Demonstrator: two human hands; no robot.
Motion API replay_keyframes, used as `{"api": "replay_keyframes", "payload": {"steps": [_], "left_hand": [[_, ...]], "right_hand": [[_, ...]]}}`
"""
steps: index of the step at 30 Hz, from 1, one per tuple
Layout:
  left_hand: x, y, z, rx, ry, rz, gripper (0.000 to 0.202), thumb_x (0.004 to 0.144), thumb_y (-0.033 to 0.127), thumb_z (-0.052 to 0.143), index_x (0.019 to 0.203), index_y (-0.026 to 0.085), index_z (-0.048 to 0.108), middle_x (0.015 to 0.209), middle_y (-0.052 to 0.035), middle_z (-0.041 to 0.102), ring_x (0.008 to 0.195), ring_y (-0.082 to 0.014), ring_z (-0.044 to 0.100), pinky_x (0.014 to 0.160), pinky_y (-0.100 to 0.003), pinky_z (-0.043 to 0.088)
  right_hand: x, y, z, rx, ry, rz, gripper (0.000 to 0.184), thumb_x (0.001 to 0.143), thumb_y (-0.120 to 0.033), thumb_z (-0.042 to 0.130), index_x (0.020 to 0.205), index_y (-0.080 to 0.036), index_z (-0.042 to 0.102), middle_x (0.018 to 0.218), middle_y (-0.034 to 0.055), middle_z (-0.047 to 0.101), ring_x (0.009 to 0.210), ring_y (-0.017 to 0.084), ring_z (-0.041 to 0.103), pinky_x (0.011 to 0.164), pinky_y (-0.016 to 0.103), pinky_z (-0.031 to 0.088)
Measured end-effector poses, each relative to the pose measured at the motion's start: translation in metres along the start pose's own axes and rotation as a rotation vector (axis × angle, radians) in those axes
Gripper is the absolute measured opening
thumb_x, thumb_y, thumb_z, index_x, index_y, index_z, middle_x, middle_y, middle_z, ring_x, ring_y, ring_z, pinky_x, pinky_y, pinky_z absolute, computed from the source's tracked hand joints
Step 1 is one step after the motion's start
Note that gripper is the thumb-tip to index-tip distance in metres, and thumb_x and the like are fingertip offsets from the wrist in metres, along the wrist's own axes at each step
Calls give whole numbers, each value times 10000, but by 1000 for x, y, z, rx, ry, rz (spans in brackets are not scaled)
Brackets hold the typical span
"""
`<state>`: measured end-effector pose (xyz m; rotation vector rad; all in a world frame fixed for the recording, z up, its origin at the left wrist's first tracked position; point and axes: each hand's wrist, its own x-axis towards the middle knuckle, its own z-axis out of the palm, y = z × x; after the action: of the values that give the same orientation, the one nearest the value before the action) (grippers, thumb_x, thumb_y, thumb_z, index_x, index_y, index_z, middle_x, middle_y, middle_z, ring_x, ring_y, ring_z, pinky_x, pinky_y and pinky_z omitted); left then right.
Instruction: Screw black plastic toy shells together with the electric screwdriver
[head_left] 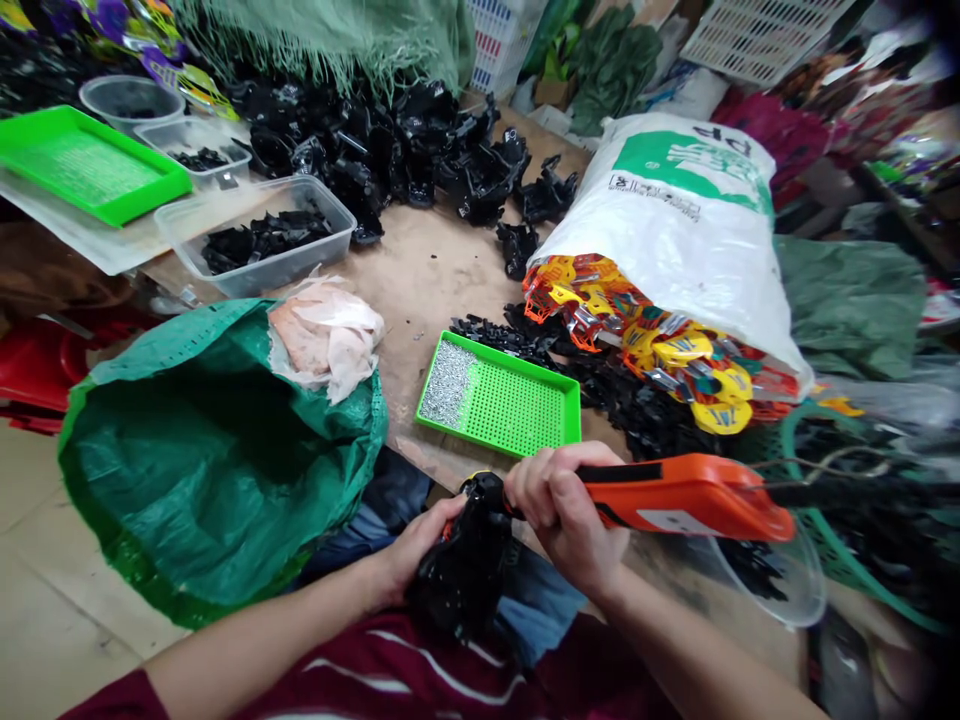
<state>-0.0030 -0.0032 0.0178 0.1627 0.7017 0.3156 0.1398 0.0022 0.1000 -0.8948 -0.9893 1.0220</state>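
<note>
In the head view, the black plastic part (459,580) is low in the middle, over the lap and just off the near edge of the desk (442,245), its long axis running near to far. The orange tool (690,495) lies nearly crosswise from the right, its nose end at the part's far end; whether they touch I cannot tell. The left grip (420,552), nearer the part, is clamped on its left side. The right grip (568,512) is closed around the tool's left end, just beyond the part.
</note>
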Motion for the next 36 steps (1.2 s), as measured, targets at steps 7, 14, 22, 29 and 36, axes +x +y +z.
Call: {"api": "replay_keyframes", "payload": {"steps": [7, 14, 22, 29, 36], "left_hand": [[-4, 4, 4, 33, 43, -46, 428, 724, 564, 675, 849, 154, 669, 660, 27, 610, 660, -136, 502, 654, -256, 358], [-3, 3, 1, 14, 34, -6, 415, 725, 536, 698, 863, 146, 671, 698, 24, 630, 688, -129, 511, 659, -243, 363], [-3, 5, 6, 37, 23, -4, 372, 739, 533, 667, 759, 162, 653, 561, 37, 539, 671, -140, 503, 731, -251, 401], [-1, 0, 1, 13, 12, 5, 369, 755, 527, 664, 764, 159, 658, 609, 25, 581, 713, -145, 530, 765, -251, 411], [0, -2, -1, -28, -10, -46, 382, 791, 528, 619, 805, 149, 667, 623, 9, 630, 612, -133, 571, 610, -227, 419]], "right_hand": [[0, 3, 0, -23, -7, 7, 127, 926, -240, 580, 807, -237, 536, 505, -96, 441, 408, 90, 409, 473, 261, 403], [-1, 6, -1, -30, -25, -1, 116, 929, -212, 569, 821, -237, 536, 512, -96, 446, 421, 83, 414, 486, 250, 408], [1, 11, -1, -65, -52, 4, 103, 935, -207, 549, 840, -244, 531, 514, -97, 431, 407, 83, 403, 455, 235, 399], [-5, 20, -2, -91, -54, 66, 95, 899, -193, 601, 839, -239, 545, 525, -89, 455, 419, 93, 429, 437, 241, 400], [29, -12, 13, -76, 23, -15, 66, 910, -243, 596, 860, -238, 553, 488, -108, 427, 392, 77, 396, 455, 245, 413]]}}
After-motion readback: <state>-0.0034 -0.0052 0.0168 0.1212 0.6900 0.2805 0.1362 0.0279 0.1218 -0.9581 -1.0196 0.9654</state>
